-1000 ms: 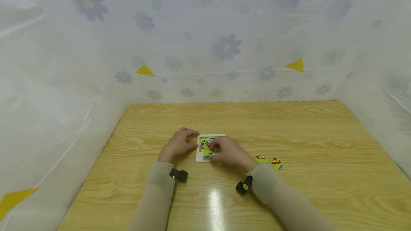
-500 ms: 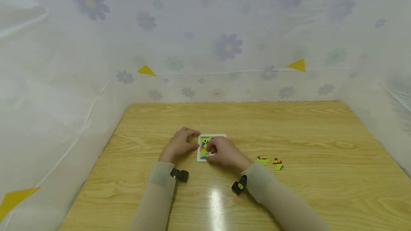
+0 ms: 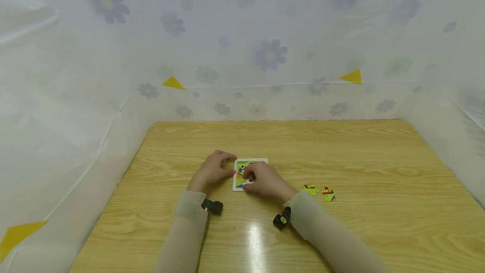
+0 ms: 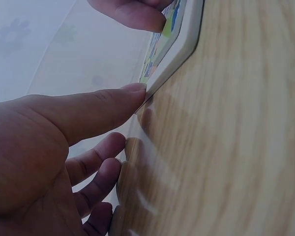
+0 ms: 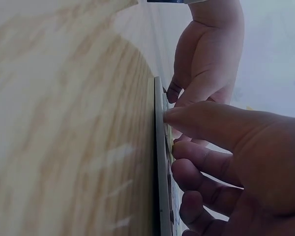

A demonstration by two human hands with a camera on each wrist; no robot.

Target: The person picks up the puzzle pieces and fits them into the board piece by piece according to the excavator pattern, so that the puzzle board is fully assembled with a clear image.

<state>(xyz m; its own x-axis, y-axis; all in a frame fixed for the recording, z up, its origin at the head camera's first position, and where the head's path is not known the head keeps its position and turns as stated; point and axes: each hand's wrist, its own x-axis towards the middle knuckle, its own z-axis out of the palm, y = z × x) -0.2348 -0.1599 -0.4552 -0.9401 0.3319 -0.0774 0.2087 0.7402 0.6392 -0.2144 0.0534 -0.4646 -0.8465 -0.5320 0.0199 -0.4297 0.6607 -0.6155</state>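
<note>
A small jigsaw puzzle in a white-rimmed tray lies on the table, its picture green, blue and orange. My left hand is beside its left edge, thumb tip touching the rim and fingers loosely bent near the upper-left corner. Over the tray's right part is my right hand, which covers much of the picture. Its thumb and index finger pinch a green puzzle piece low in the tray; a yellowish edge of the piece shows at the index fingertip. Other fingers of that hand curl close above the board.
Loose puzzle pieces lie right of the tray, beyond the right wrist: a green one and another with red and yellow. The wooden table meets a white flowered curtain at its back and sides.
My right hand has shifted slightly left and lowered the green puzzle piece into the tray's lower-left area; in the last half second it barely moves. My left hand stays at the rim.
</note>
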